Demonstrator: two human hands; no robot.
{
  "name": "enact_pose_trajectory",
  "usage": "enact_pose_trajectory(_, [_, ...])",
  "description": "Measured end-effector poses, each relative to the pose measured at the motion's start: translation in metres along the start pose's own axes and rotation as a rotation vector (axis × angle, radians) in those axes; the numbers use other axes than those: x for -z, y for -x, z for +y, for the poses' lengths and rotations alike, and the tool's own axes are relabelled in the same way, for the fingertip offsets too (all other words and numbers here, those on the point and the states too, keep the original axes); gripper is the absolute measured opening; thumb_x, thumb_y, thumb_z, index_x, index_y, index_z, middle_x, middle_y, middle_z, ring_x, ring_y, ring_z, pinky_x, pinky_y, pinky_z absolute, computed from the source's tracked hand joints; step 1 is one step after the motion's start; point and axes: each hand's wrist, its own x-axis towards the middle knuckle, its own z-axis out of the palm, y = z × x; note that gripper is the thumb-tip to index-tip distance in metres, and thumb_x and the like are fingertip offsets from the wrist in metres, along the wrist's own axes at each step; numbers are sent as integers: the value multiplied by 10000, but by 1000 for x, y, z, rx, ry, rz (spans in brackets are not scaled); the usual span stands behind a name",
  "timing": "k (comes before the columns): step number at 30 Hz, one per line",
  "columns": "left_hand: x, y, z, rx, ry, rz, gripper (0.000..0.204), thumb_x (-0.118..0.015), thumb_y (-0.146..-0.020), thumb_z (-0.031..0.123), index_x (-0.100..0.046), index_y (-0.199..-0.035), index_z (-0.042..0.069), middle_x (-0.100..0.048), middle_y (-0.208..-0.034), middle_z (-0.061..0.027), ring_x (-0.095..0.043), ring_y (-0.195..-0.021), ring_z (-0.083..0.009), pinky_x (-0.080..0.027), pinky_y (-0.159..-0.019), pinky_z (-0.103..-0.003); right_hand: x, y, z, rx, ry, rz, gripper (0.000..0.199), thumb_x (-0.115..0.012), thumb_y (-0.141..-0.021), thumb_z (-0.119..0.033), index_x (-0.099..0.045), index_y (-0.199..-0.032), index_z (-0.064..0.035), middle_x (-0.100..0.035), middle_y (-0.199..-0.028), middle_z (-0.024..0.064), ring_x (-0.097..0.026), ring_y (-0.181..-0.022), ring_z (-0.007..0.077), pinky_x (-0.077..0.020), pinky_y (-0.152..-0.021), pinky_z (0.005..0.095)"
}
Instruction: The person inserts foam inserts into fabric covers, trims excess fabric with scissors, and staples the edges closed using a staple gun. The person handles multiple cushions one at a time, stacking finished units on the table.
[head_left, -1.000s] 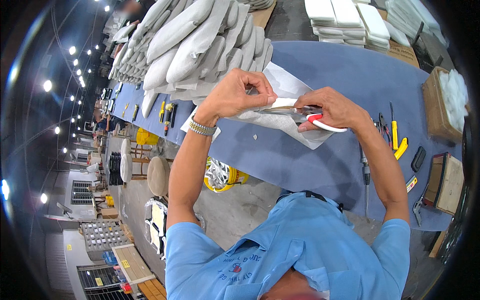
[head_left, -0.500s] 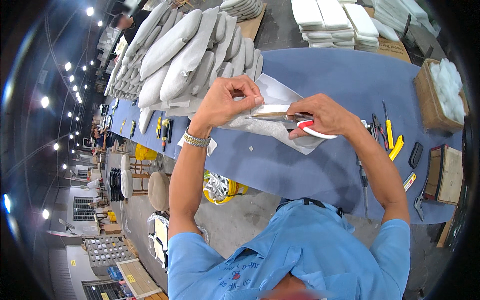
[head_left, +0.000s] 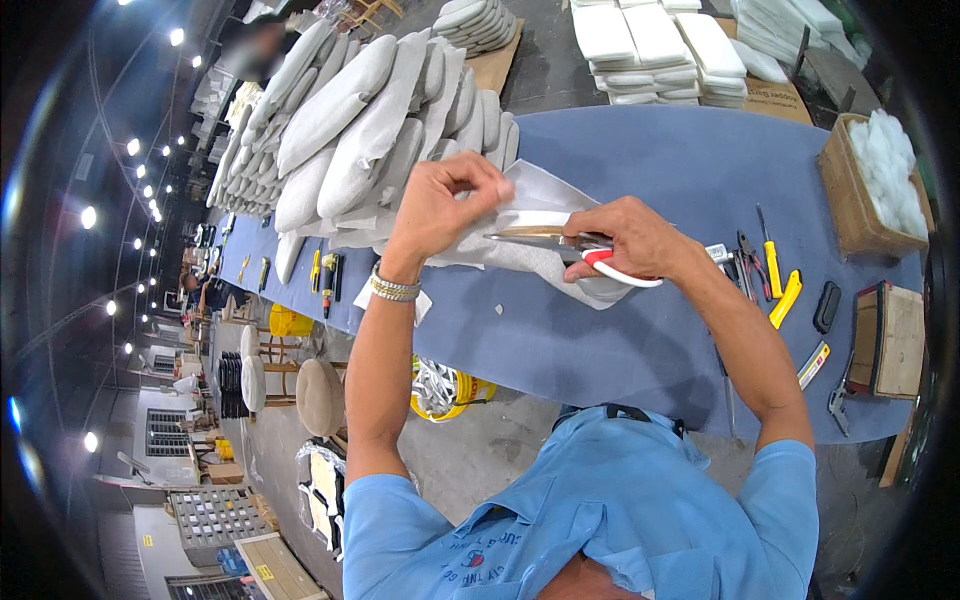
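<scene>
Both forearms reach forward, the left hand pinched shut, the right hand curled closed.

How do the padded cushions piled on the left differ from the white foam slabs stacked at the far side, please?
The padded cushions are rounded, grey-white and lie overlapping in a leaning pile; the white foam slabs are flat, rectangular, brighter white and stacked squarely. The cushions rest on the blue table, the slabs beyond it. Both are pale and soft-looking.

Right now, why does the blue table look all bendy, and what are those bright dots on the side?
In the head view, the fisheye lens curves the blue table, and the rim goes dark. The dots are ceiling lights glaring at left. The left hand, right hand and scissors look sharp in the middle.
</scene>
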Motion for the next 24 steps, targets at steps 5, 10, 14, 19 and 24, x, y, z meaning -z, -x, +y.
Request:
enact_pose_trajectory(5, [-21, 7, -19, -224, -300, 859, 328, -598, -1029, 183, -713, -787, -6, -693, -779, -76, -634, -729, -145, -484, -683, -287, 0, -3, -13, -82, 53, 30, 585, -788, -795, -593, -717, -1038, -67, -745, -935, 127, -696, -819, 349, -533, -745, 427])
enact_pose_trajectory(10, [-57, 28, -44, -287, -492, 1000, 435, -494, -1067, 230, -693, -762, -8, -699, -811, -93, -628, -759, -235, -462, -765, -389, -6, 11, -4, -198, -86, -11, 610, -784, -811, -599, -708, -1091, -62, -734, -959, 146, -694, -844, 320, -530, -753, 399])
enact_pose_trajectory(14, [-43, 25, -54, -111, -140, 946, 509, -429, -1078, 240, -711, -737, -11, -708, -753, -92, -625, -731, -230, -449, -842, -398, -15, 23, 6, -331, -219, -116, 589, -763, -850, -575, -687, -1131, -63, -672, -871, 117, -625, -803, 215, -505, -729, 356])
enact_pose_trajectory(19, [-24, 20, -43, -162, 130, 778, 610, -385, -1079, 244, -679, -624, -36, -649, -579, -117, -600, -577, -225, -494, -829, -362, -38, 38, -1, -209, -180, -91, 531, -744, -872, -560, -692, -1109, -89, -673, -843, 118, -632, -753, 236, -506, -700, 381])
enact_pose_trajectory(24, [-13, 25, -19, -391, 319, 609, 650, -320, -1075, 236, -616, -546, -1, -659, -586, -131, -619, -573, -228, -504, -871, -409, -9, 83, -62, -209, -252, -22, 511, -845, -806, -482, -693, -1046, -57, -646, -736, 72, -610, -651, 185, -487, -628, 331])
